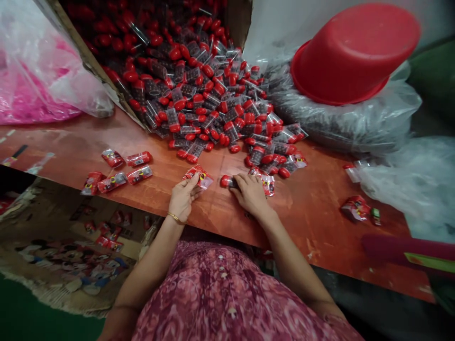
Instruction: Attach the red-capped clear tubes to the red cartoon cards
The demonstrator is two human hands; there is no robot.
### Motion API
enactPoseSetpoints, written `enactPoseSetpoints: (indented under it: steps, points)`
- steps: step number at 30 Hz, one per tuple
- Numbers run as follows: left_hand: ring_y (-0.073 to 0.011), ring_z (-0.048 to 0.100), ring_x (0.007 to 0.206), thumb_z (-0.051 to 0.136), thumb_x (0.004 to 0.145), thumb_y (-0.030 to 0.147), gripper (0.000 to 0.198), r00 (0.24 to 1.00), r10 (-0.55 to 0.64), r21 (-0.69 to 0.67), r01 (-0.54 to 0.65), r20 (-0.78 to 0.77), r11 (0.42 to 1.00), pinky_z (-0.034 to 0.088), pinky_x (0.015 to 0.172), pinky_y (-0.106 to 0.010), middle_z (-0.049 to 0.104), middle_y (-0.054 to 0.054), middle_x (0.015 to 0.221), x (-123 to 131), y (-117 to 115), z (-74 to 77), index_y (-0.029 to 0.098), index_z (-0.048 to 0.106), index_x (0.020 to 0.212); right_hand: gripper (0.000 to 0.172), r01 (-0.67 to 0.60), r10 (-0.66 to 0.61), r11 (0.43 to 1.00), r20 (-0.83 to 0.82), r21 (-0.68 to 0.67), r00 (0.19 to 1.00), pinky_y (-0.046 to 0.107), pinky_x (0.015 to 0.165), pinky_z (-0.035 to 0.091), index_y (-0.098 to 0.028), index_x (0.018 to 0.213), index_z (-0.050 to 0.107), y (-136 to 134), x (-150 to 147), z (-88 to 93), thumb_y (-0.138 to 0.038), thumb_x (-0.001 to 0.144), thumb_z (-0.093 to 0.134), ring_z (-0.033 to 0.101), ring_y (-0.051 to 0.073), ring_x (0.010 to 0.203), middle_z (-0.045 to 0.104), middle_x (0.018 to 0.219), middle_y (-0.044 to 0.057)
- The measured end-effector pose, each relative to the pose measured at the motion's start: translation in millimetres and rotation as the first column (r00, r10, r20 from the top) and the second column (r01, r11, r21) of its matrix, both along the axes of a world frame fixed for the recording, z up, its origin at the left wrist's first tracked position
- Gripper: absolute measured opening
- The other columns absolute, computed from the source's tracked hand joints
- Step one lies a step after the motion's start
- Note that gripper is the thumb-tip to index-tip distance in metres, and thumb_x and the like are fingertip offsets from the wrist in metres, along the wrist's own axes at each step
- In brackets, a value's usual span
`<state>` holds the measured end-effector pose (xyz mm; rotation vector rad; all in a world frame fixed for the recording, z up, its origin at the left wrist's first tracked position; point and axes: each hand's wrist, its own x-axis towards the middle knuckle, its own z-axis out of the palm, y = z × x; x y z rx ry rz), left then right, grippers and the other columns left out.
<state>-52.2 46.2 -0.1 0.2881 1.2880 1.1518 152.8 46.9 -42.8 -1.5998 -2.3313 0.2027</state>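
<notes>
My left hand (182, 198) pinches a flat red printed plastic sleeve (204, 180) between thumb and fingers, just above the table. To its right, my right hand (251, 193) has its fingers closed round a small clear container with a red cap (226, 181), which lies on its side with the cap toward the left. The fingers hide most of its clear body. Beside the right hand are more red printed sleeves (268, 183). Several sleeved containers (140, 174) lie together on the table, left of my left hand.
A big heap of red-capped clear containers (213, 102) spills from a tipped cardboard box (248, 21). A red tub (350, 57) stands upside down on a stuffed plastic bag (330, 121). Below the table's left edge, an open carton (133, 246) holds sleeved pieces. Red packets (355, 208) lie right.
</notes>
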Motion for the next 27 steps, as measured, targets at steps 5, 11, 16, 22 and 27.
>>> enactPoseSetpoints:
  steps: [5, 11, 16, 22, 27]
  points:
    - [-0.0076, 0.06, 0.055, 0.084, 0.038, 0.046, 0.046, 1.0, -0.028, 0.005, 0.028, -0.01, 1.0, 0.045, 0.057, -0.019, 0.067, 0.001, 0.061, 2, -4, -1.0, 0.014, 0.064, 0.066, 0.033, -0.022, 0.045, 0.996, -0.283, 0.085, 0.958, 0.041, 0.083, 0.047, -0.016, 0.114, 0.053, -17, -8, -9.5, -0.034, 0.087, 0.049, 0.056, 0.026, 0.096, 0.061, 0.104, 0.014]
    - [-0.0078, 0.059, 0.055, 0.085, 0.035, 0.044, 0.047, 0.999, -0.044, 0.003, 0.044, 0.01, 0.999, 0.046, 0.059, -0.02, 0.067, 0.001, 0.061, 5, -8, 1.5, 0.014, 0.063, 0.064, 0.034, -0.028, 0.081, 0.992, -0.466, 0.12, 0.881, 0.042, 0.087, 0.048, -0.023, 0.116, 0.052, -35, -12, 6.0, -0.034, 0.085, 0.055, 0.057, 0.024, 0.099, 0.059, 0.103, 0.009]
    - [-0.0089, 0.06, 0.056, 0.084, 0.04, 0.044, 0.042, 0.994, -0.106, 0.012, 0.106, -0.005, 0.994, 0.045, 0.059, -0.02, 0.067, -0.001, 0.061, 7, -9, 4.8, 0.014, 0.063, 0.062, 0.037, -0.112, 0.161, 0.985, -0.481, 0.129, 0.862, 0.041, 0.085, 0.049, -0.026, 0.119, 0.052, -43, -9, 24.1, -0.032, 0.083, 0.058, 0.057, 0.023, 0.1, 0.059, 0.105, 0.008]
    - [-0.0099, 0.061, 0.056, 0.082, 0.046, 0.043, 0.038, 0.991, -0.136, 0.045, 0.137, -0.006, 0.99, 0.046, 0.062, -0.022, 0.067, -0.002, 0.061, 10, -11, 6.4, 0.013, 0.064, 0.062, 0.035, -0.16, 0.177, 0.984, -0.486, 0.078, 0.856, 0.043, 0.088, 0.047, -0.024, 0.117, 0.054, -41, -15, 29.7, -0.031, 0.083, 0.056, 0.056, 0.023, 0.1, 0.06, 0.103, 0.008]
    - [-0.0098, 0.061, 0.056, 0.083, 0.044, 0.044, 0.041, 0.994, -0.113, 0.062, 0.113, -0.006, 0.992, 0.047, 0.063, -0.022, 0.067, -0.002, 0.06, 11, -11, 5.2, 0.013, 0.065, 0.064, 0.035, -0.072, 0.115, 0.992, -0.519, 0.102, 0.847, 0.04, 0.084, 0.048, -0.024, 0.116, 0.055, -40, -23, 24.3, -0.031, 0.082, 0.058, 0.057, 0.022, 0.095, 0.061, 0.101, 0.007]
